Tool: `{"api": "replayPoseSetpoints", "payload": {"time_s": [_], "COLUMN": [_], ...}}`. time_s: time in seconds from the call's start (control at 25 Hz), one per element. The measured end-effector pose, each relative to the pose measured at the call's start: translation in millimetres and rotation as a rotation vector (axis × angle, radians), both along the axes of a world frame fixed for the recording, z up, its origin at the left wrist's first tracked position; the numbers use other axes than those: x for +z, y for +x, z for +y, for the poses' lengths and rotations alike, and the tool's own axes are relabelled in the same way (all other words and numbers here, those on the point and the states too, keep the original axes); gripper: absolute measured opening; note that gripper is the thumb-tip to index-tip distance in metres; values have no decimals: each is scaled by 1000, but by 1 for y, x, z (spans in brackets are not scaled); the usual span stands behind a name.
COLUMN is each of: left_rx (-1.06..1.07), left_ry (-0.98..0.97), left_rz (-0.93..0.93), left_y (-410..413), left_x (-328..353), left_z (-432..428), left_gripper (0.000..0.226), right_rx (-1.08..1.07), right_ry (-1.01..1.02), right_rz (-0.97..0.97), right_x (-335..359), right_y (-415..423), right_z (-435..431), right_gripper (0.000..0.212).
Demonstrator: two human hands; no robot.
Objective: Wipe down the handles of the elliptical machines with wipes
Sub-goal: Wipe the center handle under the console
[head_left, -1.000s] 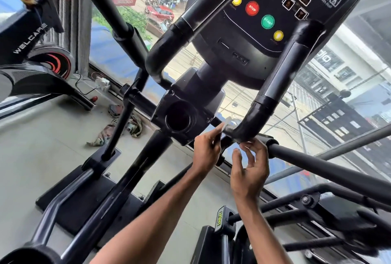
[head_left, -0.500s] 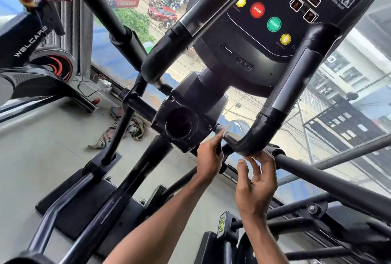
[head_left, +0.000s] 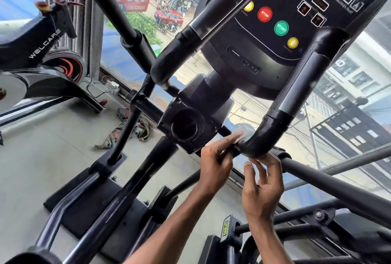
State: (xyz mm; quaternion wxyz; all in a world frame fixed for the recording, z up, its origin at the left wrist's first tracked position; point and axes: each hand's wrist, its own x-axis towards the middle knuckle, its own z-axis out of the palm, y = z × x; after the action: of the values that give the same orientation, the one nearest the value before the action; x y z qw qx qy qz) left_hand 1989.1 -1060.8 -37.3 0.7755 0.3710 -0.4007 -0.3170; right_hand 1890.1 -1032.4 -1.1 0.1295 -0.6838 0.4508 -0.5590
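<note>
Wiping spot: the left hand (head_left: 215, 164) pinches a thin, pale, crumpled wipe (head_left: 242, 135) against the inner end of the lower bend of the black tubular right-side handle (head_left: 265, 136).
Right hand: the right hand (head_left: 262, 189) sits just under that bend with its fingers curled. The fingertips (head_left: 261, 159) touch the underside, but whether they grip an edge of the wipe cannot be told.
Change: very little in the last second. Both hands are at the same bend as before and the wipe is still on its inner end. The right fingers have closed up against the underside.
Meaning: by the look of it, the work is still on this one curve and has not moved on.
Left to do: probably the long straight grip (head_left: 300, 86) rising toward the black console with round coloured buttons (head_left: 281, 29), and the matching black left-side handle (head_left: 203, 31), which neither hand touches.
</note>
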Motion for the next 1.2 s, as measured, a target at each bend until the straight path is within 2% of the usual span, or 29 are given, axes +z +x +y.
{"api": "replayPoseSetpoints", "payload": {"time_s": [0.08, 0.2, 0.28, 0.4, 0.48, 0.56, 0.64, 0.8, 0.92, 1.2], "left_rx": [0, 22, -32, -97, -108, -102, -115, -176, -137, -44], "left_ry": [18, 291, 397, 309, 302, 421, 496, 316, 263, 7], "left_rz": [-39, -164, -127, -23, -24, -5, 94, 295, 257, 232], "left_y": [0, -4, -3, -1, -2, -5, -7, -6, -2, 8], "left_x": [-2, -25, -28, -19, -20, -24, -14, 0, 0, 43], "left_z": [0, -32, -48, -51, -52, -60, -60, -38, -19, 58], "left_gripper": [51, 46, 49, 52, 53, 54, 42, 23, 25, 28], "right_rx": [-13, -33, -40, -46, -39, -36, -33, -22, -5, 31], "right_ry": [15, 18, 17, 6, -4, -2, 0, -10, -7, 16], "right_rz": [-10, -1, 17, 36, 43, 38, 36, 40, 12, 40], "right_x": [0, 1, 0, 0, 0, 1, 1, 3, 5, 4], "right_y": [0, 0, -1, -2, 0, 0, -1, 1, 3, -2], "right_z": [-1, -2, -2, -2, -3, -2, -2, -2, 0, 7], "right_gripper": [28, 26, 27, 28, 28, 28, 27, 25, 27, 30]}}
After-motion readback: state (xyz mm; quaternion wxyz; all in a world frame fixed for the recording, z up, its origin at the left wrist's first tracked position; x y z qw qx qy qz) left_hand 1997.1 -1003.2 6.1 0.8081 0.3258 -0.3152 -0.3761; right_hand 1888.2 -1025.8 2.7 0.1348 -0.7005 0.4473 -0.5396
